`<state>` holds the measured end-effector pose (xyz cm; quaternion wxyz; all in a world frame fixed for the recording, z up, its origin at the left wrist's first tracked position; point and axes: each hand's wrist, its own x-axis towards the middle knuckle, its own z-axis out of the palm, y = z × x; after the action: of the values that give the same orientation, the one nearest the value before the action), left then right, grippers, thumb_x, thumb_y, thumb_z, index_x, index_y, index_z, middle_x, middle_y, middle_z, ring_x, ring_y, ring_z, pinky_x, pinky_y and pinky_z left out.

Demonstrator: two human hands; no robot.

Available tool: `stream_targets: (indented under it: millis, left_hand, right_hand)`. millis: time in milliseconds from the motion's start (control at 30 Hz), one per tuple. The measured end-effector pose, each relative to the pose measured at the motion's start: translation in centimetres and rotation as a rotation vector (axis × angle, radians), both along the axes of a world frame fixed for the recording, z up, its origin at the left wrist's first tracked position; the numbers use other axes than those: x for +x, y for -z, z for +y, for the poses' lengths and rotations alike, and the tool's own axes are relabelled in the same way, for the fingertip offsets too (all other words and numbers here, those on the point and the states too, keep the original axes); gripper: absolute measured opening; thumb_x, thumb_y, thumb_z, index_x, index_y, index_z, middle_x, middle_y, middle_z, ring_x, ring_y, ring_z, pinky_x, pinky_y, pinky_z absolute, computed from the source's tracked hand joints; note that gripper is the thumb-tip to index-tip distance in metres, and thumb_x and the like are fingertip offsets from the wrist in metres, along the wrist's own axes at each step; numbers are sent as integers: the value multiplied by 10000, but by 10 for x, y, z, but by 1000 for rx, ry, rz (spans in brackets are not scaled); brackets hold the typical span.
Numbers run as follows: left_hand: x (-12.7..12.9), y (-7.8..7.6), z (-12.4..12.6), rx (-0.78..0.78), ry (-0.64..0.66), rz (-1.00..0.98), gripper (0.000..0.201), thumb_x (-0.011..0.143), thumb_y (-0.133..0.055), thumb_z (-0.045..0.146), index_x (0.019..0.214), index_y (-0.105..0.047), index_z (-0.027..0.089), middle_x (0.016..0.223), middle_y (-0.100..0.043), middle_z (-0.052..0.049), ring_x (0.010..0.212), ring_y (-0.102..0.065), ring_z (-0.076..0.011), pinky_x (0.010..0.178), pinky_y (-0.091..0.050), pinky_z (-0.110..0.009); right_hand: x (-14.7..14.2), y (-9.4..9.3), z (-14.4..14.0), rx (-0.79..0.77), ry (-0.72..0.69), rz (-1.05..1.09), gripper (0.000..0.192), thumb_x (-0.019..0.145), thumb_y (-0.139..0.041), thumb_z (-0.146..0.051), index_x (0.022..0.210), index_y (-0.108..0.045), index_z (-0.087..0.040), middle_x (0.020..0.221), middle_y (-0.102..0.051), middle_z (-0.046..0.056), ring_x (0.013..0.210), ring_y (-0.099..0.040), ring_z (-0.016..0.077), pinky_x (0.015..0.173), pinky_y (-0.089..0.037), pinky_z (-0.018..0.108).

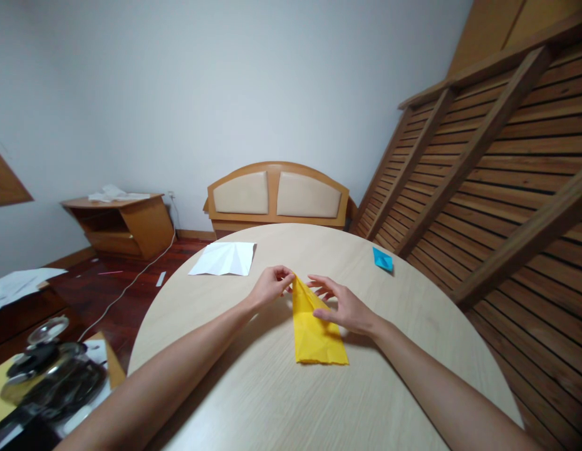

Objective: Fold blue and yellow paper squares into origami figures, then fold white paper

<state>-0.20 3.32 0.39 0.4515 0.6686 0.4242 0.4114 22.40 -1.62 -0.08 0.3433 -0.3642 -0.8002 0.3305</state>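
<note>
Inspected from inside the room: a yellow creased sheet of paper, narrowed to a peak (317, 338), is at the middle of a round, pale wood-grained bench (262, 394), between both hands. The left hand (274, 283) has its grip pinched on the peak. The right hand (343, 305) has its grip released, fingers and thumb parted about the sloping right edge; whether the thumb touches the paper, I cannot tell.

Step in hand, in my judgement: shaping a fold at the peak. The next move would call for a steady left pinch while the right fingers align and press that edge.

Also noted: a white creased paper sheet (225, 259) towards the far left; a small blue folded paper piece (383, 259) towards the far right. Both lie apart from the hands; neither obstructs. A brown slatted wooden panel (483, 156) leans beyond the bench's right side.
</note>
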Motion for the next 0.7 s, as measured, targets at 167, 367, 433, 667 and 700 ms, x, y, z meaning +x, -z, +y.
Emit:
stream_targets:
  millis: [167,367,433,667,700]
  left_hand:
    - [1,-2,-2,25,-5,-6,248,824,-674,376,763,-627,140,649,-643,-25,589,-612,-136,544,-465,-225]
    - [2,-2,-2,36,42,-30,300,803,-686,424,739,-610,140,619,-607,-6,552,-569,-117,548,-455,-228]
    - [2,-2,-2,40,59,-30,318,795,-689,444,748,-611,140,613,-602,-3,548,-562,-115,543,-450,-224]
    - [0,-1,-3,79,101,-42,396,776,-689,535,750,-601,149,621,-600,-5,574,-565,-122,554,-449,-229]
    - [0,-2,-4,83,105,-39,398,779,-685,539,750,-601,151,621,-600,-4,575,-564,-122,555,-450,-229]
  right_hand:
    - [-1,1,1,35,30,-8,768,759,-774,-407,1422,-437,-216,1309,-604,146,1098,-615,261,916,-509,428]
    - [-3,5,5,12,125,73,346,934,-552,-375,1221,-629,-197,1176,-681,104,1021,-652,240,876,-528,375]
    - [-2,6,7,-1,118,91,334,944,-533,-383,1197,-642,-194,1155,-687,96,989,-659,235,852,-531,354]
    - [-1,6,8,-92,101,185,322,933,-554,-410,1159,-626,-194,1079,-687,75,952,-651,219,808,-525,323]
    - [-1,6,8,-121,91,206,323,929,-559,-422,1148,-623,-193,1046,-689,70,927,-653,215,792,-525,320]
